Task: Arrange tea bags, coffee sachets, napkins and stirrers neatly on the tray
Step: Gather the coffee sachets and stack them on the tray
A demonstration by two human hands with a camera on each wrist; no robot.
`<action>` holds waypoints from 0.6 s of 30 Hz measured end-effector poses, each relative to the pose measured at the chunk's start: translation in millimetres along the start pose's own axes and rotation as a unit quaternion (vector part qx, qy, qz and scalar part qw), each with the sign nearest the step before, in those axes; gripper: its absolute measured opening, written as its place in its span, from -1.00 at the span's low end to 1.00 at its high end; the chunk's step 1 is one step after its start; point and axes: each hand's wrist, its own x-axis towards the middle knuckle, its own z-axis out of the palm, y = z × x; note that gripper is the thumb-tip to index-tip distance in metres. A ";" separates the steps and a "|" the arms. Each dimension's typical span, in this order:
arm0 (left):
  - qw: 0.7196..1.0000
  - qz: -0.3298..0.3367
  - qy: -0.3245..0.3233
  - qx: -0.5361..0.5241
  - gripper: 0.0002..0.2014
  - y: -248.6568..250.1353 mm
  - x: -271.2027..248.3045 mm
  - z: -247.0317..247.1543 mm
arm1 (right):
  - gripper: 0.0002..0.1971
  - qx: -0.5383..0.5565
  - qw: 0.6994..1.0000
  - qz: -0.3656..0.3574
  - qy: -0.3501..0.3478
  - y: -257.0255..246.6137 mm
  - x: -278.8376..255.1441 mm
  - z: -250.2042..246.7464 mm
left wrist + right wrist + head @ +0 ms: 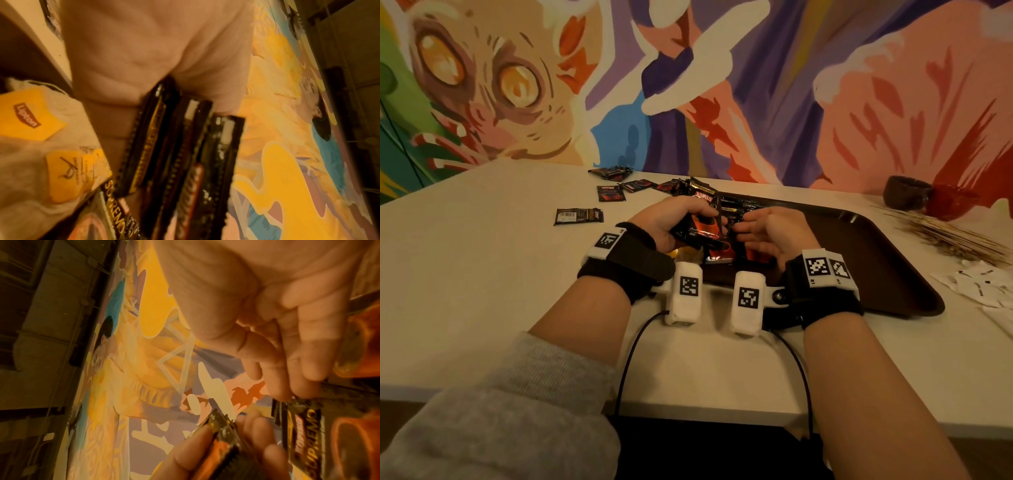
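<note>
Glossy foil sachets (697, 222); matt plastic tray (887, 260).

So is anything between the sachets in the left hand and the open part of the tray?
Partly. The left hand grips a stack of coffee sachets above the tray's near-left corner, where other sachets already lie. The right hand hovers beside them. The tray's right half looks bare.

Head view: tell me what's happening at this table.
A person is sorting coffee sachets. The left hand grips a stack of sachets above the brown tray's near-left corner, while the right hand reaches toward it, fingers loosely spread. Loose sachets, stirrers and napkins still lie on the table.
</note>
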 end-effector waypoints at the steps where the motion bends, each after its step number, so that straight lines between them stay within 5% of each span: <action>1: 1.000 0.010 0.003 0.001 -0.84 -0.3 0.3 -0.3 | -0.71 0.005 1.000 -0.015 0.007 0.5 -0.6 0.1; 10: 0.993 0.110 -0.032 0.018 -0.74 -3.7 1.9 2.9 | -0.95 0.019 0.979 -0.183 -0.089 9.4 -7.3 -0.3; 18: 0.994 0.095 -0.059 0.012 -0.86 -3.5 -1.2 6.9 | -0.89 -0.006 0.984 -0.173 -0.044 12.4 -2.3 -1.5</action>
